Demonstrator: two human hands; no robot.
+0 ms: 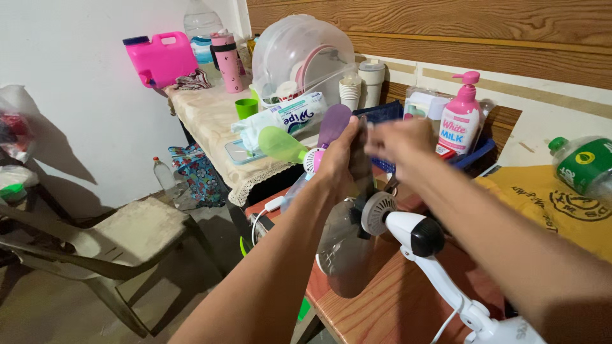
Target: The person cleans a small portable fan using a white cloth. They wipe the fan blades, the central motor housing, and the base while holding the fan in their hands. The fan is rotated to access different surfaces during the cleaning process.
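Observation:
A small white fan (pixel 417 239) on a bent white neck stands on the wooden table (pixel 382 306). It has a round ribbed hub (pixel 378 213) and grey see-through blades (pixel 344 255). My left hand (pixel 338 165) is closed around the upper grey blade (pixel 361 167), above the hub. My right hand (pixel 400 140) is blurred, just right of that blade's top; I cannot tell whether it touches the blade. Behind my left hand lies a second little fan (pixel 312 159) with a green blade (pixel 279 144) and a purple blade (pixel 334 124).
A lace-covered side table (pixel 210 121) holds a pink jug (pixel 160 58), a pink bottle (pixel 227 62), a clear dome cover (pixel 299 54), a pack of wipes (pixel 290 116) and a green cup (pixel 246 108). A pump bottle (pixel 460 118) stands in a blue basket (pixel 475 153). A worn plastic chair (pixel 121 239) stands left.

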